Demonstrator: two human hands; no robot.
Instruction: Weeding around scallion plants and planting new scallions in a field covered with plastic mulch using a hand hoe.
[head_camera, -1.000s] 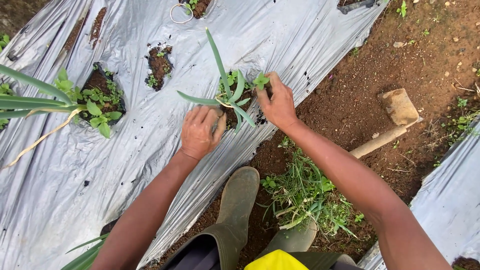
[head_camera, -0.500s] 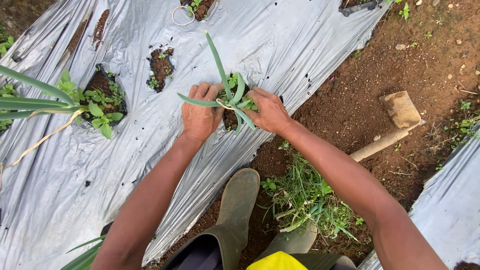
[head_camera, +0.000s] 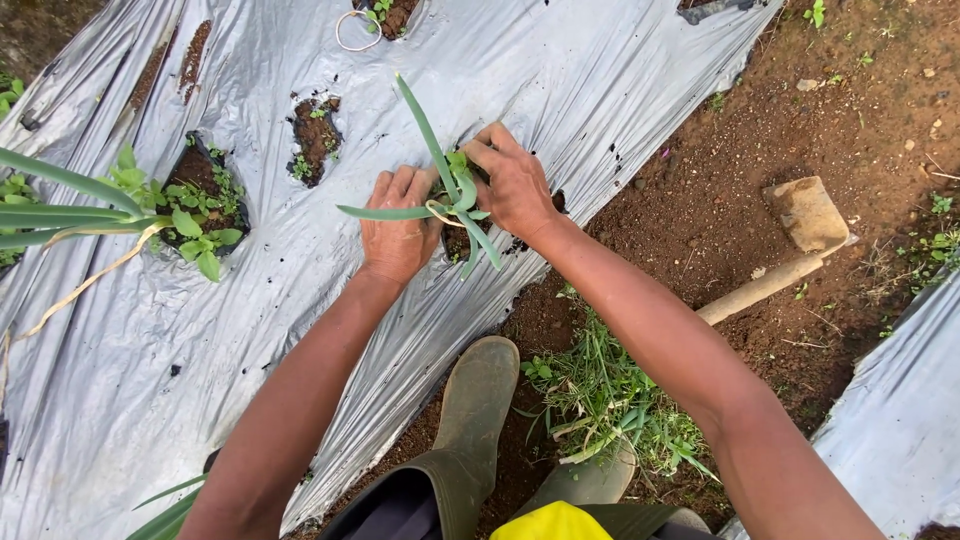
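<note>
A young onion-like plant (head_camera: 440, 180) with long green leaves grows from a hole in the silver plastic mulch sheet (head_camera: 300, 300). My left hand (head_camera: 398, 230) lies flat on the sheet on the plant's left side, fingers together by the hole. My right hand (head_camera: 512, 180) is at the plant's right side, fingertips pinching small green weeds at its base. Whether the weeds are pulled free is hidden by the leaves.
Other holes in the sheet hold soil and weeds (head_camera: 200, 205), (head_camera: 312, 135). A wooden-handled hoe (head_camera: 790, 250) lies on bare soil at right. A heap of pulled weeds (head_camera: 610, 400) sits beside my rubber boot (head_camera: 475, 410). Another silver sheet (head_camera: 890, 420) is at lower right.
Both hands have closed in on the plant. The right hand went from the hole's outer edge to the plant's base; the left slid up beside it.
</note>
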